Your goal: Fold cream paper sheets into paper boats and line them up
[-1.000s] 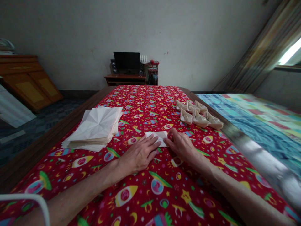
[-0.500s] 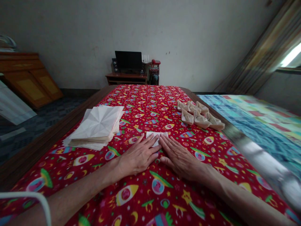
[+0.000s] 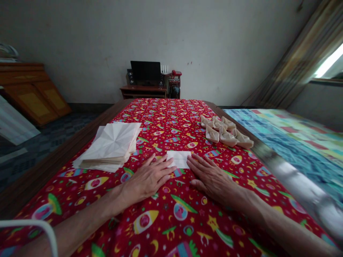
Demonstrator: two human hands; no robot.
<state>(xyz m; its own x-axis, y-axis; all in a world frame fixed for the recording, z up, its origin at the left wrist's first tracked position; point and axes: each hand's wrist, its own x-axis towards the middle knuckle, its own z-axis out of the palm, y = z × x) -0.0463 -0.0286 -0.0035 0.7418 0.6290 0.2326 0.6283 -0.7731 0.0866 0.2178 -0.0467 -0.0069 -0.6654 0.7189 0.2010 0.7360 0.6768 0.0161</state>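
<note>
A small folded white paper (image 3: 179,159) lies flat on the red patterned cloth (image 3: 163,125), wider than it is deep, with a crease line across it. My left hand (image 3: 150,175) rests flat, fingers stretched out, its fingertips on the paper's left edge. On the other side, my right hand (image 3: 210,176) lies flat with its fingers touching the right edge. To the left sits a stack of creased paper sheets (image 3: 112,141), fold lines fanning out from the top sheet's centre. Several folded paper boats (image 3: 227,137) stand in two rows at the right.
The cloth covers a long table with a dark brown border (image 3: 80,144). Beyond it stand a monitor (image 3: 146,73) and a red telephone (image 3: 176,73). A bed with a blue patterned cover (image 3: 281,157) is on the right, a wooden cabinet (image 3: 34,91) on the left. A white curved bar (image 3: 40,222) crosses the lower left corner.
My hands have slid apart from the paper's middle to its left and right edges, uncovering most of it. The view has tilted slightly.
</note>
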